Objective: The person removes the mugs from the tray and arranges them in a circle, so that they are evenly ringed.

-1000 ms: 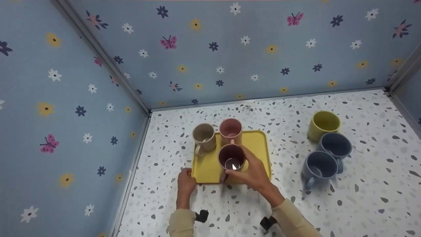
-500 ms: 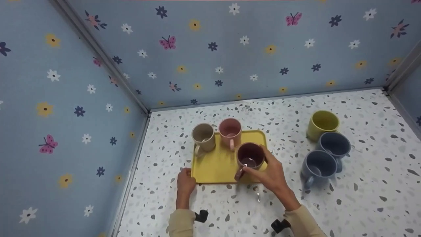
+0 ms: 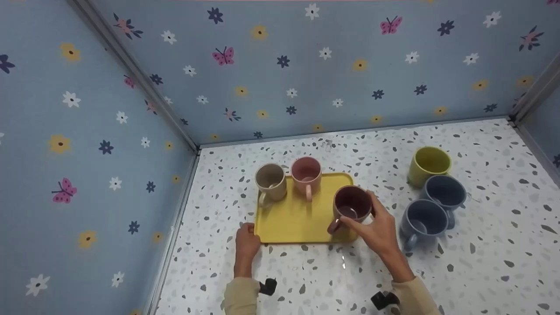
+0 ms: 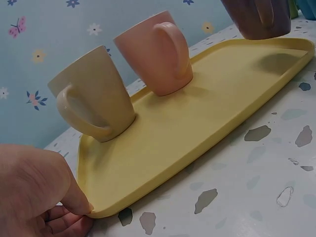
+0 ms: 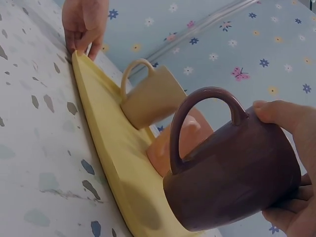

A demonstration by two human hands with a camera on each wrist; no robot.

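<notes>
My right hand [image 3: 379, 231] grips a dark maroon mug [image 5: 237, 168] by its body, thumb near the rim. The mug hangs over the right part of a yellow tray [image 3: 284, 225]; in the left wrist view its base is above the tray, with a shadow below. At the tray's front left corner, my left hand [image 4: 39, 187] pinches the rim between thumb and fingers. Towards the tray's back left stands a beige mug [image 4: 94, 94]. Beside it is a pink mug [image 3: 306, 175], its handle facing the front. Both of these mugs are upright.
To the right of the tray, a yellow-green mug [image 3: 428, 166] and two blue mugs, one behind [image 3: 444, 192] and one in front [image 3: 423, 221], stand close together on the speckled table [image 3: 494, 271]. Flower-patterned walls [image 3: 323, 78] border the table at the back and left.
The right hand has carried the maroon mug rightward across the tray, away from in front of the pink mug. The left hand has stayed at the tray's corner.
</notes>
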